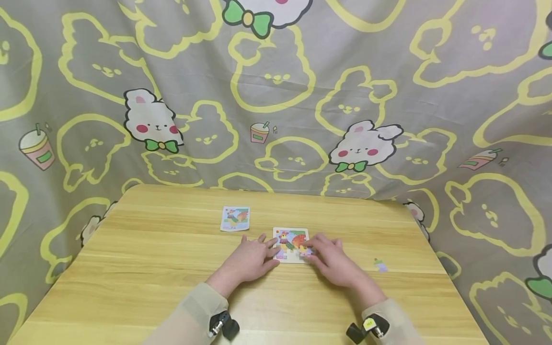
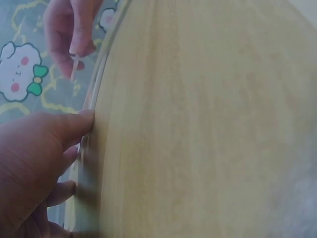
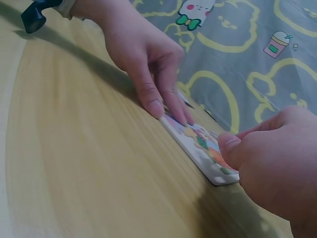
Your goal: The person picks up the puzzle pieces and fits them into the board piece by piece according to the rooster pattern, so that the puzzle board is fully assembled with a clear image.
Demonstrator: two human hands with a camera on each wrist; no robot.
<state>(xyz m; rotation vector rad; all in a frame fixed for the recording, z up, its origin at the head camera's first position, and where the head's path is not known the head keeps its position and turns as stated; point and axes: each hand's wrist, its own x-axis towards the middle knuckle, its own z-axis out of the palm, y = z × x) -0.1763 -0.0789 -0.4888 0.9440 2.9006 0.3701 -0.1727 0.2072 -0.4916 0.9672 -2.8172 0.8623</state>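
Note:
A jigsaw puzzle (image 1: pixel 293 239) with a rooster picture lies in its white tray on the wooden table. Its upper part shows the picture, and white tray floor shows low in the middle. My left hand (image 1: pixel 251 258) rests at the tray's left side, thumb and fingertips touching its edge. Over the lower right corner, my right hand (image 1: pixel 332 258) pinches a thin puzzle piece (image 2: pixel 75 68) between thumb and finger, seen edge-on in the left wrist view. A loose puzzle piece (image 1: pixel 380 265), green and lilac, lies to the right of my right hand.
A square card (image 1: pixel 235 219) with the same rooster picture lies behind and left of the tray. The wooden table (image 1: pixel 172 268) ends at a patterned curtain (image 1: pixel 207 96) at the back and sides. Dark camera mounts (image 1: pixel 224 326) are strapped to the wrists.

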